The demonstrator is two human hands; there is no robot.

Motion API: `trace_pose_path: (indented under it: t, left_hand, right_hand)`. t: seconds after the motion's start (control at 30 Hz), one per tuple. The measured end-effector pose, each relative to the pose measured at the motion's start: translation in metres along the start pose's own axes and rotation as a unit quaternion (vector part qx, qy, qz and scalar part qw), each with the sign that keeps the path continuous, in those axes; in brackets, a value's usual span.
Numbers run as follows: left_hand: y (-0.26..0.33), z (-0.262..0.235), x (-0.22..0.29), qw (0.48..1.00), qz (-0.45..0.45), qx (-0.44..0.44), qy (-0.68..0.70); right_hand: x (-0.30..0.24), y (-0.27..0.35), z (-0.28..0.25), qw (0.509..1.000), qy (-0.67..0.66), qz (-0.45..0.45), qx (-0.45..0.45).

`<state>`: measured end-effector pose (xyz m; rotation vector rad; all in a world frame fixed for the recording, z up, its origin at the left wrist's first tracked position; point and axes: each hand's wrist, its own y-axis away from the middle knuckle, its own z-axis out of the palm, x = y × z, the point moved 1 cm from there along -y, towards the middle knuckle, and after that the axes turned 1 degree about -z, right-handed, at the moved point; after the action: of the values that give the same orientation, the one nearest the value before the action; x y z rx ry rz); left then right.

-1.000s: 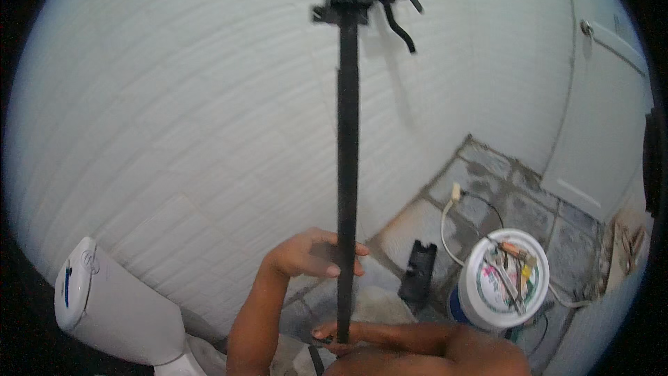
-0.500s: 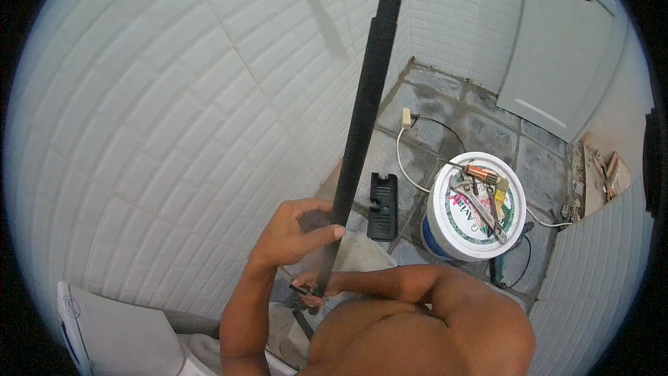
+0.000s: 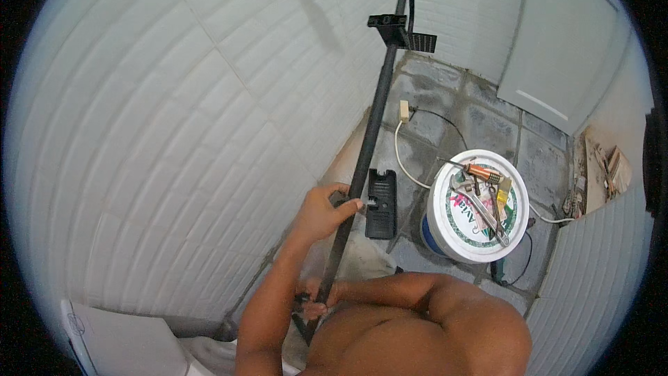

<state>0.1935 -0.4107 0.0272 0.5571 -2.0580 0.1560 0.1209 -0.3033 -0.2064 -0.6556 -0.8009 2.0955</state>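
Note:
A long black shower column [image 3: 376,108] leans away from me, its top bent over like a hook, with a black bracket [image 3: 387,22] and a small slotted plate [image 3: 423,43] below the bend. My left hand [image 3: 321,214] wraps round its middle, thumb across the front. Lower down, close to my body, my right hand [image 3: 319,302] grips the bottom part of the column; some of its fingers are blurred. A small dark fitting shows beside that hand, too unclear to name. Beyond my left hand, a black slotted plastic piece [image 3: 381,212] lies on the floor.
To the right stands a white-lidded bucket [image 3: 445,240] bearing a wrench [image 3: 481,210], an orange-handled screwdriver [image 3: 481,173] and a brush [image 3: 503,191]. A white cable [image 3: 401,157] and a power tool [image 3: 497,270] lie around it. White tiled wall [image 3: 174,132] rises at left, above a toilet tank [image 3: 125,334].
The column has lowered and tipped away, bringing its bracket and hooked top into view. My left hand has moved right and slightly up in the picture, still gripping it.

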Motion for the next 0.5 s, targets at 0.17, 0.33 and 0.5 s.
trace_pose_path:
  t: [0.17,0.33,0.5]
  left_hand:
    - [-0.035,0.014,-0.037,0.999,-0.028,-0.013,-0.013]
    - [-0.070,0.037,-0.071,0.998,0.019,0.023,-0.060]
    - [-0.093,0.052,-0.087,0.994,-0.101,-0.028,-0.019]
  right_hand:
    - [-0.012,0.020,-0.012,0.995,0.010,-0.050,0.084]
    - [-0.032,0.036,-0.020,0.986,0.027,-0.049,0.159]
    - [-0.047,0.050,-0.027,0.973,0.029,-0.052,0.224]
